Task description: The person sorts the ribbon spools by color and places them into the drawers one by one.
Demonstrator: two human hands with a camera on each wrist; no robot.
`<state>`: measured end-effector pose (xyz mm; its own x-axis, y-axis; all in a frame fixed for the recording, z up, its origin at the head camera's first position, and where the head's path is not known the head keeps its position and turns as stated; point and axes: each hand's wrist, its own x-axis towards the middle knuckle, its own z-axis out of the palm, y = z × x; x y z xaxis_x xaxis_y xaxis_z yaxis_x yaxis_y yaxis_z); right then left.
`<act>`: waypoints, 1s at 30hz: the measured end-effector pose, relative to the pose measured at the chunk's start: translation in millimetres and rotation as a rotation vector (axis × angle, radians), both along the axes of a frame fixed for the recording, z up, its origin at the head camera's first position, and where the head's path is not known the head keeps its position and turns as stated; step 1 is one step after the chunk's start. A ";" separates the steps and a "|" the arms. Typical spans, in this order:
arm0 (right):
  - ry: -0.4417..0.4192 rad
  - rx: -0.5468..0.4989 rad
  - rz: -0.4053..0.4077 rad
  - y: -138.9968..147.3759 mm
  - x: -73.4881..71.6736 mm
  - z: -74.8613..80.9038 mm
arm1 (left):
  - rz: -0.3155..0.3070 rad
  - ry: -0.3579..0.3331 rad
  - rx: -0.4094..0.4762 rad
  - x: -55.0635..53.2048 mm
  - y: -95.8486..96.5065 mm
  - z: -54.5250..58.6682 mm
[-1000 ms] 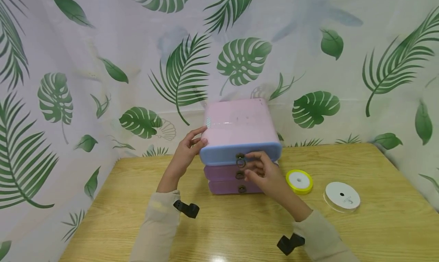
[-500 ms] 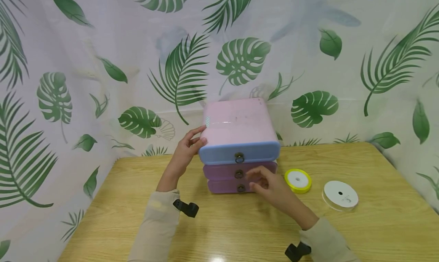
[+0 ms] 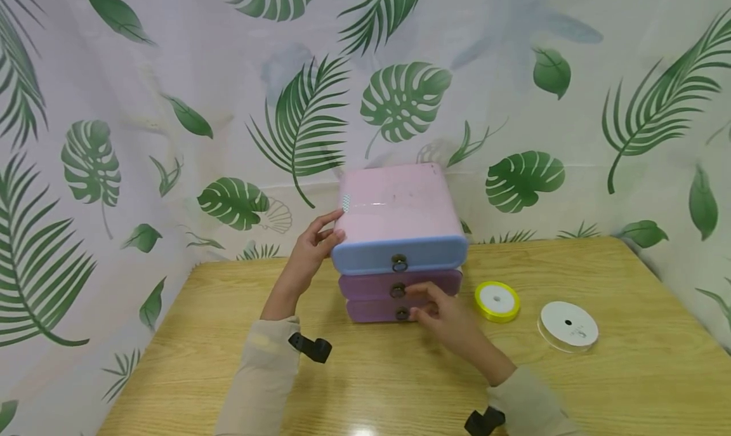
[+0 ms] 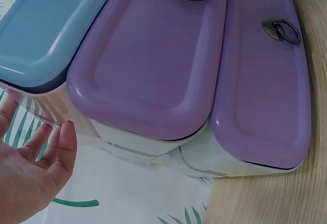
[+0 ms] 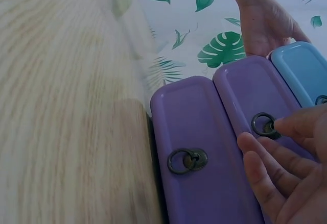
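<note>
A small chest of drawers [image 3: 400,201] has a pink top, one blue drawer [image 3: 365,258] and two purple drawers below it. My left hand [image 3: 305,252] rests against its upper left side, fingers lightly bent, as the left wrist view also shows. My right hand [image 3: 451,318] is in front of the purple drawers. One fingertip touches the ring pull [image 5: 263,124] of the middle drawer [image 5: 255,86]; the other fingers are spread apart and do not close round it. The bottom drawer [image 5: 199,112] has its own ring pull [image 5: 186,160]. All the drawers look closed.
A yellow-rimmed spool [image 3: 497,301] lies right of the chest on the wooden table [image 3: 354,372]. Farther right is a white spool [image 3: 568,326]. A leaf-patterned cloth [image 3: 400,36] hangs close behind the chest.
My right hand has come down from the blue drawer's ring pull, drawn back slightly, then moved in to the middle drawer's ring pull. My left hand has stayed in place.
</note>
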<state>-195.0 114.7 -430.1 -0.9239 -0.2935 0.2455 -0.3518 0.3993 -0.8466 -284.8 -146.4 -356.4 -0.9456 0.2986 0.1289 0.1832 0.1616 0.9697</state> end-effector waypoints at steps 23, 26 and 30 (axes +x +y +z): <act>-0.186 -0.388 0.023 -26.1 -1.6 -10.2 | 0.005 -0.009 0.009 1.1 -1.4 -0.8; -0.206 -0.411 0.014 -26.8 -2.3 -9.3 | 0.005 -0.007 0.008 0.6 -0.5 -1.0; -0.224 -0.427 0.006 -28.4 -4.6 -9.4 | 0.003 -0.005 0.011 0.1 -0.1 -0.8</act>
